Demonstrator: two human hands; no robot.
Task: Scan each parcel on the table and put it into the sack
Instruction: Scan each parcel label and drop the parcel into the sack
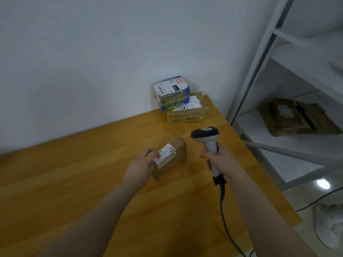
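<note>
"Parcel (170, 158), due for the scanner (206, 135): where does it lie?"

"On the worktop (74, 173), right of centre, label up. My left hand (143, 164) is clamped on its near end, fingers curled over the edge. Two more wait by the wall, a blue parcel (171, 92) atop a taped parcel (187, 113)."

"How will it handle?"

"Light and stiff, I judge: a small cardboard box with plain sides that should not slip. It is best held by the short ends, clear of the barcode."

"And the other arm?"

"Stretched forward, my right hand (220, 158) wrapped round the scanner's handle. The head is up, just beside the box, and the cable trails back under my forearm. My hands are apart, each closed on its own thing. I cannot see the sack."
</note>
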